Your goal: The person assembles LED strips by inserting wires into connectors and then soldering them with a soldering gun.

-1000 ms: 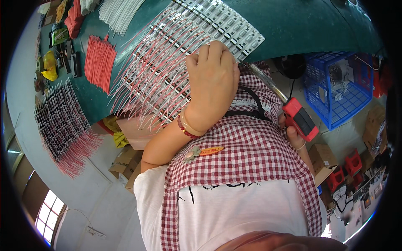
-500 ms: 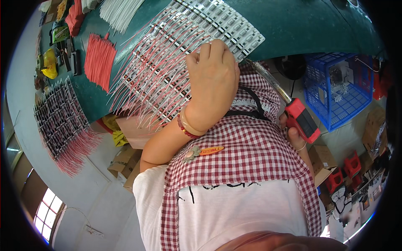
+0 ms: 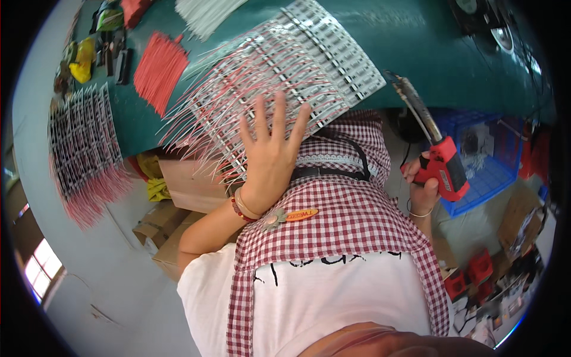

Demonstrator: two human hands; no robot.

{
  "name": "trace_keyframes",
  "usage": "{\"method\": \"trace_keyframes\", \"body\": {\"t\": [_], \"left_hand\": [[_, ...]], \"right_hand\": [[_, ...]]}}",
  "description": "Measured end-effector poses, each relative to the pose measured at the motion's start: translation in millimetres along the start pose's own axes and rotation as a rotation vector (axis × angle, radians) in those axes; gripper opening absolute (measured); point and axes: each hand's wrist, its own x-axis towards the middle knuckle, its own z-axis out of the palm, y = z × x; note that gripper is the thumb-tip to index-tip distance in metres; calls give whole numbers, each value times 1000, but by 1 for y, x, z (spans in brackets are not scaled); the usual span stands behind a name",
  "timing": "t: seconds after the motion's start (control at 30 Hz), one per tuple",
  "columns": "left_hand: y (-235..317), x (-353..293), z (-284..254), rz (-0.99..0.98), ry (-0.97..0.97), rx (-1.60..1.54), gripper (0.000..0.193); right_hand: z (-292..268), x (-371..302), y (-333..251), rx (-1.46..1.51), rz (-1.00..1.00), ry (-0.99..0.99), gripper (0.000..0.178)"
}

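Observation:
My left hand point(image 3: 270, 156) lies open, fingers spread, over red and white wires point(image 3: 205, 110) that fan out from a tilted sheet of small grey modules point(image 3: 340, 50). The sheet sits at the front of the green table, and its right-hand rows bear no wires. My right hand point(image 3: 421, 187) is wrapped around the grip of a red and black soldering gun point(image 3: 446, 169). The gun's long metal barrel points up and left, its tip just off the sheet's right corner. Part of the sheet is hidden beneath my left hand.
A bundle of red wires point(image 3: 160, 71) and one of white wires point(image 3: 205, 15) lie on the green table point(image 3: 416, 35). Another wired sheet point(image 3: 83, 146) hangs over its left edge. A blue plastic crate point(image 3: 485, 187) stands below on the right, cardboard boxes point(image 3: 157, 223) below on the left.
My left hand has opened from bent fingers to a flat spread and shifted left and down. The soldering gun has moved right, its tip away from the sheet's corner. The view has shifted slightly.

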Motion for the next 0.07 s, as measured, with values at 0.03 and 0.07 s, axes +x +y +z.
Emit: {"method": "trace_keyframes", "body": {"t": [0.03, 0.07], "left_hand": [[1, -1, -3, 12, -22, 38, 61], [1, 0, -13, -13, -47, -18, 67]], "right_hand": [[0, 8, 0, 8, -45, -14, 86], [-5, 16, 3, 46, -84, -41, 84]]}}
